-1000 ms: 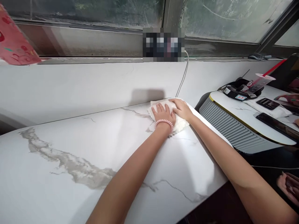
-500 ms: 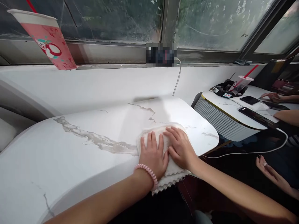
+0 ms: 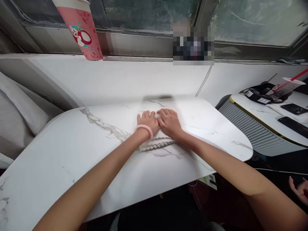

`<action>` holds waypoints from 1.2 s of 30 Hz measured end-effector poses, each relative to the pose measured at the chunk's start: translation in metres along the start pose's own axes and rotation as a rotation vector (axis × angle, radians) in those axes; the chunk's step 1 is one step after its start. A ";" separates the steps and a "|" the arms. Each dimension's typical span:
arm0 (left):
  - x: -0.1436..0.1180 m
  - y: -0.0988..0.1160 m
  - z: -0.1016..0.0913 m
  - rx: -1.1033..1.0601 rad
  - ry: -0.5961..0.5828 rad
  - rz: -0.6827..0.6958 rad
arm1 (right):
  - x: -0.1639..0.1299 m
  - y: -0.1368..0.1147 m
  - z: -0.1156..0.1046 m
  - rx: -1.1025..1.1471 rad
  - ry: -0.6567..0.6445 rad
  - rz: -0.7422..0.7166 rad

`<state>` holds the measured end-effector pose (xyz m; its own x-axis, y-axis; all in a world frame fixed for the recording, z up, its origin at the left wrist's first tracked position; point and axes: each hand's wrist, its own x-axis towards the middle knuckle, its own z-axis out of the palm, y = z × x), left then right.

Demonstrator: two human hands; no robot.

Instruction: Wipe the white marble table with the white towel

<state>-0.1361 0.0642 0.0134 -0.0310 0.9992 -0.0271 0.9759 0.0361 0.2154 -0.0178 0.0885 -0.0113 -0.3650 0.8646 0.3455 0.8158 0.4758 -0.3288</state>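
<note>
A folded white cloth (image 3: 156,144) with a scalloped edge lies near the middle of the white marble-pattern table (image 3: 72,160). My left hand (image 3: 147,122), with a pink bead bracelet at the wrist, presses flat on the cloth's left part. Right beside it my right hand (image 3: 170,122) lies flat on the cloth, fingers pointing toward the wall. Both hands touch each other and cover most of the cloth; only its near edge shows.
A pink paper cup (image 3: 83,30) stands on the window sill at the back left. To the right is a second table (image 3: 264,109) with phones (image 3: 294,109) and a plastic cup with a red straw (image 3: 285,86). Another person's hand (image 3: 299,189) shows at the lower right. Grey cushions (image 3: 16,112) lie left.
Both hands slid the cloth from the far right corner back to the near edge, then forward and left to the table's middle. The view shifted left.
</note>
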 end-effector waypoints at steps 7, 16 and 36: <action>0.071 -0.020 0.009 -0.054 0.124 -0.001 | 0.070 0.022 0.021 0.051 -0.003 0.005; 0.116 -0.028 0.009 -0.041 0.230 -0.025 | 0.122 0.028 0.039 -0.038 0.042 -0.007; 0.013 -0.022 0.010 0.109 0.146 -0.032 | 0.032 -0.013 0.016 -0.026 0.006 -0.080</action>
<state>-0.1559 0.0758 -0.0013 -0.0853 0.9901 0.1117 0.9913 0.0730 0.1096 -0.0470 0.1124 -0.0107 -0.4267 0.8230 0.3749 0.7957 0.5387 -0.2769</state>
